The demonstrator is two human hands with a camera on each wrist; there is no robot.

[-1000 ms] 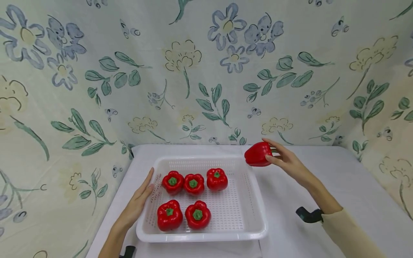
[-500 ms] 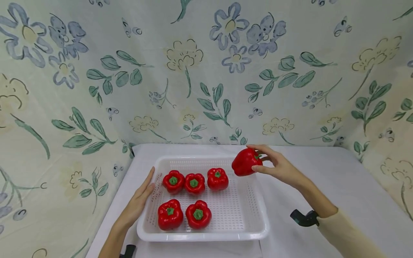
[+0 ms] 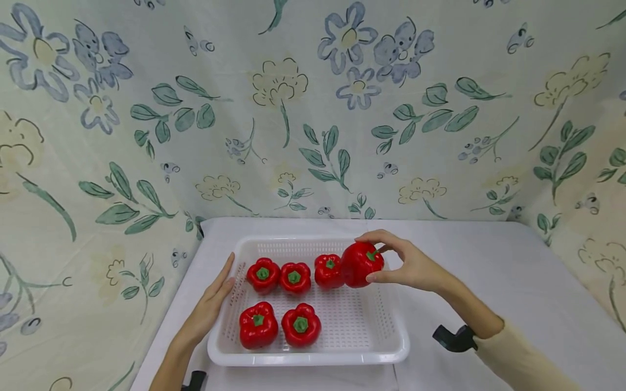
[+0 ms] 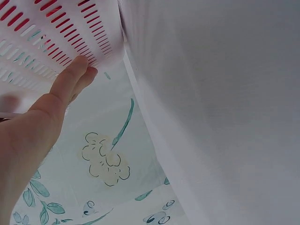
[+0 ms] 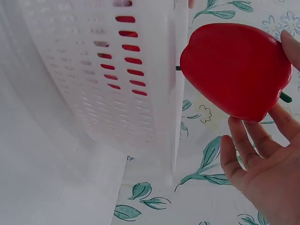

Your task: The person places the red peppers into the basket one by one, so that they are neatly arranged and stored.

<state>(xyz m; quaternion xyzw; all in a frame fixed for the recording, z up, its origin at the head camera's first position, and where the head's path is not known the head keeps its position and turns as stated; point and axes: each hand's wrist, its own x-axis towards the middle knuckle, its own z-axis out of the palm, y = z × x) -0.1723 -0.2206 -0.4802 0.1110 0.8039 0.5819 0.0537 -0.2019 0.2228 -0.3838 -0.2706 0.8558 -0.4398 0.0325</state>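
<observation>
My right hand holds a red bell pepper between thumb and fingers, over the right back part of a white plastic basket. In the right wrist view the held pepper lies on its side above the basket rim, its green stem toward the palm. Inside the basket stand several more red bell peppers, stems up; one pepper in the back row appears right beside the held one. With fingers straight, my left hand rests against the basket's left side; the left wrist view shows its fingertips at the slotted wall.
The basket stands on a table with a white cloth. Behind and at the sides hangs a floral curtain. A black wrist mount sits on the right forearm, another on the left.
My right hand has moved left and lower with the pepper, from beyond the basket's right back corner to over its inside. My left hand and the other peppers have stayed in place.
</observation>
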